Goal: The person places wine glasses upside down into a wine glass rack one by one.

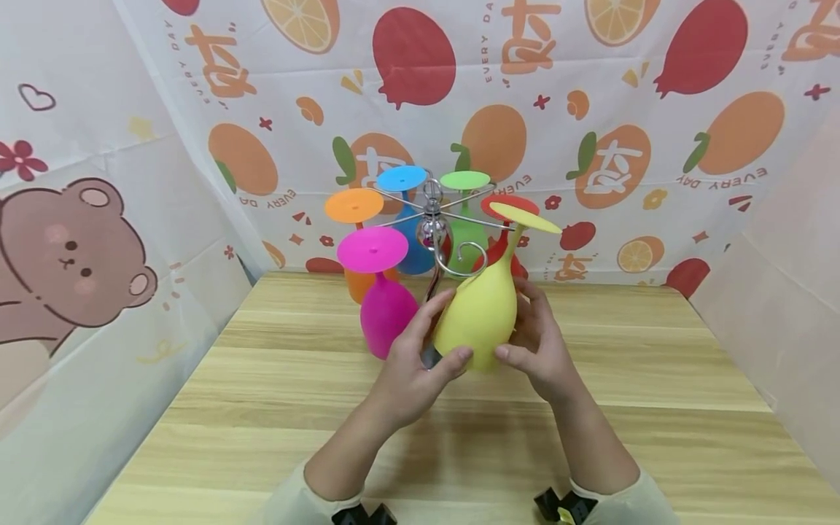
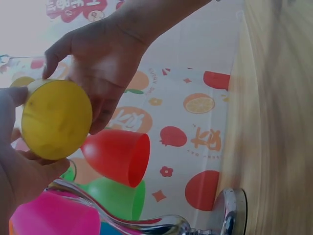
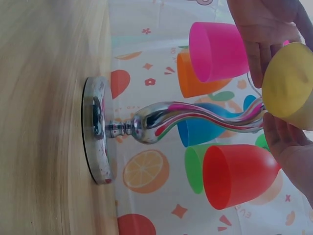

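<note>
A yellow plastic goblet [image 1: 482, 313] is held upside down and tilted, its foot leaning up to the right. My left hand [image 1: 413, 375] grips its bowl from the left, thumb low on the near side. From the right, my right hand [image 1: 541, 346] holds the same bowl. Close behind is a chrome goblet rack [image 1: 432, 210] with wire arms, one curled end right by the yellow stem. On the rack, pink [image 1: 387, 313], orange [image 1: 354, 207], blue [image 1: 415, 244], green [image 1: 467, 235] and red [image 3: 239, 176] goblets hang upside down. The yellow bowl's mouth [image 2: 57, 120] faces the left wrist camera.
The rack's round chrome base [image 3: 100, 129] stands on a wood-grain table [image 1: 275, 423], with a curved chrome post [image 3: 186, 117] rising from it. Behind the table hangs a fruit-print cloth [image 1: 413, 58]. A bear-print cloth [image 1: 72, 262] borders the left side.
</note>
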`<state>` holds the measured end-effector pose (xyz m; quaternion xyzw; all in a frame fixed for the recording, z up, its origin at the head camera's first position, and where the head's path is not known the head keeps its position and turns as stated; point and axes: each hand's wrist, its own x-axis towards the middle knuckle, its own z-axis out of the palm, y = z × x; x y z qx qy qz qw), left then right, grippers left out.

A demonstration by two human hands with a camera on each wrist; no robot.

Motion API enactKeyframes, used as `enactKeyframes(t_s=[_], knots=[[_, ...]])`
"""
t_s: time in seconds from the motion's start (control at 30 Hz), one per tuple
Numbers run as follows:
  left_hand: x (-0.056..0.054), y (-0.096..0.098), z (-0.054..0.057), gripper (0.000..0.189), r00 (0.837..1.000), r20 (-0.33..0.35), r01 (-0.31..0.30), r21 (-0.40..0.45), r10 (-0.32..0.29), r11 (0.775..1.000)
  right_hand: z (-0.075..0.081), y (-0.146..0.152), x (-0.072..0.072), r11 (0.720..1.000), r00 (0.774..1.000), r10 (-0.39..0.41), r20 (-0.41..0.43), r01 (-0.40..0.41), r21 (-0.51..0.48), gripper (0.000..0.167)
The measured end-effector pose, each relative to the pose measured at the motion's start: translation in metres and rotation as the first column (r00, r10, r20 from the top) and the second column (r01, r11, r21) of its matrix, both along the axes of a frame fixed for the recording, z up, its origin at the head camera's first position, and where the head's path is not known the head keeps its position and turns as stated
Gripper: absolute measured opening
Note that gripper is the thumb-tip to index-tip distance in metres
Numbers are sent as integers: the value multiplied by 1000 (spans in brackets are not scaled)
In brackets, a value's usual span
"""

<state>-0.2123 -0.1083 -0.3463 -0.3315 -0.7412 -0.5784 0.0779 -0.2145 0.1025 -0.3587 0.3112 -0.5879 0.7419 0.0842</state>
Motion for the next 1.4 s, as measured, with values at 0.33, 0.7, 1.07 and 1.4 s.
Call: enactKeyframes(t_s=[0.33,0.7,1.07,1.4], knots=[[-5,4,-5,63,995,-86,-62,-61,57,996,2,-3,-1,986,987,-145,66,139,87,78],[-10,2,-5,67,998,57,-12,-25,13,1000,0,-3,-1,962,962,-248,110,231,148,72],[-12,3,-5,72,986,162,-38,-15,40,999,1,-5,-1,928,940,-337,55,322,186,59],[-12,3,-3,87,976,214,-40,5,38,999,2,-4,-1,939,946,-322,41,313,144,55]])
